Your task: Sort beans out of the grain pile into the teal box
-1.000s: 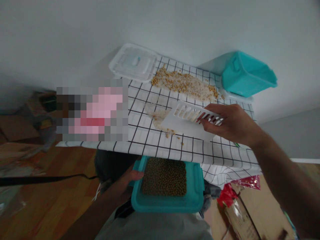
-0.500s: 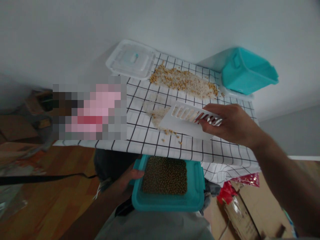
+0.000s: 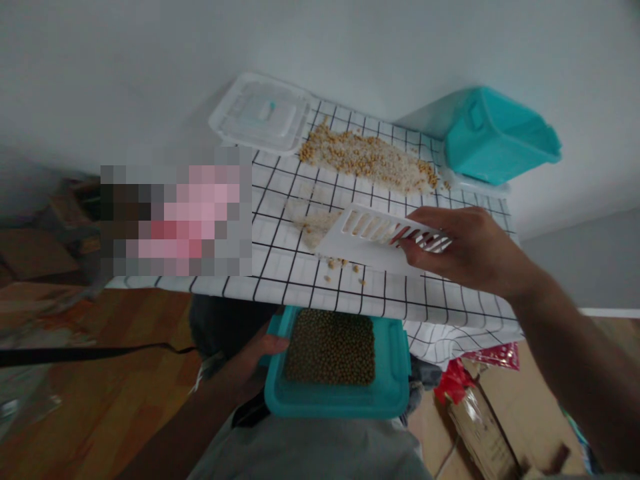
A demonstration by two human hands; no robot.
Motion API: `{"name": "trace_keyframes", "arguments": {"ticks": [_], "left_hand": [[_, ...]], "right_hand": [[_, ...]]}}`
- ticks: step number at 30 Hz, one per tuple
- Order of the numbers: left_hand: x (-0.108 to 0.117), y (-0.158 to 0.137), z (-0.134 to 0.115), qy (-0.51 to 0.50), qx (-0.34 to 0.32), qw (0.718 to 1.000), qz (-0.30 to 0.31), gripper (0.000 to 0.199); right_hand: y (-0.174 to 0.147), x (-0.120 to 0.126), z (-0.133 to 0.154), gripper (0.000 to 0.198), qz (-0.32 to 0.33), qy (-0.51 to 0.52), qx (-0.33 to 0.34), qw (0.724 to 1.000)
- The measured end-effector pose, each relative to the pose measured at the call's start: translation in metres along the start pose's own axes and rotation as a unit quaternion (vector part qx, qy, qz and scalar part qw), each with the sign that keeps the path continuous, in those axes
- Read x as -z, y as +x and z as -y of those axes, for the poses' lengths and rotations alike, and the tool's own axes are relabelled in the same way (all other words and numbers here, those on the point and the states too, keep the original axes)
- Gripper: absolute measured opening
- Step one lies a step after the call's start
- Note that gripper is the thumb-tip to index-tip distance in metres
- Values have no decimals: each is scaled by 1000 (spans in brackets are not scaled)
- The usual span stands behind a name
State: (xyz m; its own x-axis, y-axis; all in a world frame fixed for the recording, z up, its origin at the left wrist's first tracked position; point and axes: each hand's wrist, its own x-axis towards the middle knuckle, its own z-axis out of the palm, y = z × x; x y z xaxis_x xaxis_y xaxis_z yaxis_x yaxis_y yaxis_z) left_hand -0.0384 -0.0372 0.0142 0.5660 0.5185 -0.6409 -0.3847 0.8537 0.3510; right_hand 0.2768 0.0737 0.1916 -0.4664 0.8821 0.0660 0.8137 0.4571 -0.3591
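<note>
My right hand (image 3: 455, 250) grips a flat white slotted plastic plate (image 3: 353, 243) by its right part, with the fingers at the slots. The plate is tilted over the checked cloth, its left edge beside a thin pale patch of grains (image 3: 317, 227). A few yellow beans (image 3: 343, 265) lie along its near side. Below the table's front edge, my left hand (image 3: 260, 350) holds a teal box (image 3: 393, 360) by its left rim, the thumb on top. Small green-brown beans (image 3: 330, 347) fill much of the box; its far rim is close to the cloth.
A spread pile of yellow beans and pale grains (image 3: 370, 160) lies toward the back of the checked cloth (image 3: 273, 233). A clear lid (image 3: 260, 113) is at back left, an upright teal bin (image 3: 500, 140) at back right. Cardboard (image 3: 483, 433) lies on the floor at right.
The view has shifted slightly. Both hands keep their holds, and the slotted plate stays in nearly the same place on the cloth.
</note>
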Motion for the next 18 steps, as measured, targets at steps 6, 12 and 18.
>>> {"name": "trace_keyframes", "arguments": {"ticks": [6,12,18], "left_hand": [[-1,1,1,-6,-10,1000,15,55],[2,2,1,-5,-14,1000,14,50],[-3,1,-1,-2,-20,1000,11,50]], "right_hand": [[1,-1,5,12,29,3,12,999],[-2,2,2,11,-5,-19,10,1000],[-1,-2,0,11,3,-6,11,1000]]}}
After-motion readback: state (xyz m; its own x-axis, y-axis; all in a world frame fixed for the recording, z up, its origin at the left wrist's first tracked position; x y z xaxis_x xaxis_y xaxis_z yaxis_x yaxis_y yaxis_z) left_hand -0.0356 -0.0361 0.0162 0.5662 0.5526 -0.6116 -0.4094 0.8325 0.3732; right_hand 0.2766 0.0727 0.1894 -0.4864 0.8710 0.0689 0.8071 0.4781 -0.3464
